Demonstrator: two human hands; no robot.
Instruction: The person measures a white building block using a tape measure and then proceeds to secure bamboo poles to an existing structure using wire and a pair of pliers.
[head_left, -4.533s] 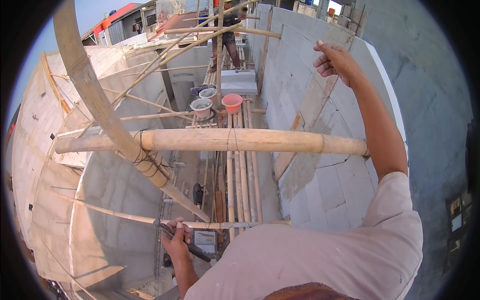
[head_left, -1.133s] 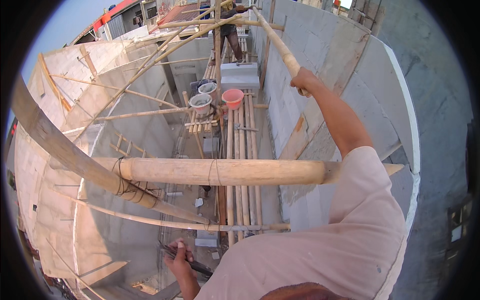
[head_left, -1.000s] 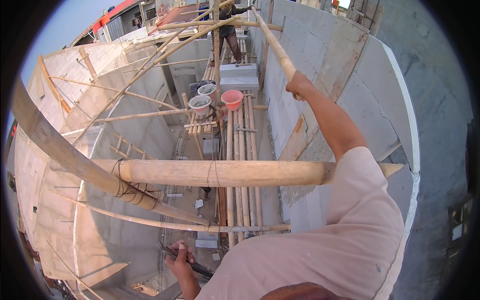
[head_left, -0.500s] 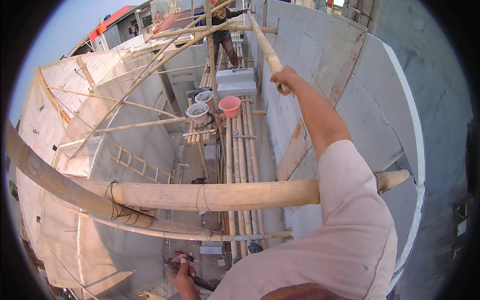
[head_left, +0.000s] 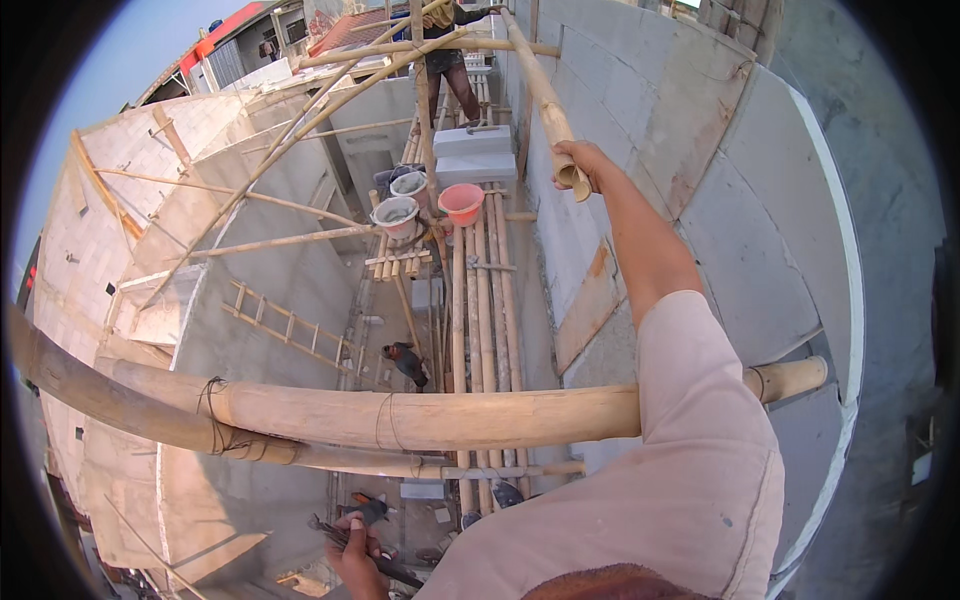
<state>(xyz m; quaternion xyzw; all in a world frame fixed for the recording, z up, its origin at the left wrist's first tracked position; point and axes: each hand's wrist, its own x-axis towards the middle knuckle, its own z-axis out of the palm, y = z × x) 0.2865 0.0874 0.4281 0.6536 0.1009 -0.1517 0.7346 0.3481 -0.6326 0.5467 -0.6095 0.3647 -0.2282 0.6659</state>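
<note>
Grey block wall (head_left: 620, 90) stands right of the bamboo scaffold (head_left: 487, 335). Right hand (head_left: 588, 167), empty 4.5 s ago, is now wrapped around the near end of 1 bamboo pole (head_left: 537, 85); a co-worker (head_left: 442, 66) has an arm at its far end. Left hand (head_left: 360, 562), near left, remains curled around 1 dark tool (head_left: 398, 573).

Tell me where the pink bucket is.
Upper half of the head view, slightly left of centre: the pink bucket stands on the bamboo walkway, just right of two pale buckets and nearer than the white blocks.
</note>
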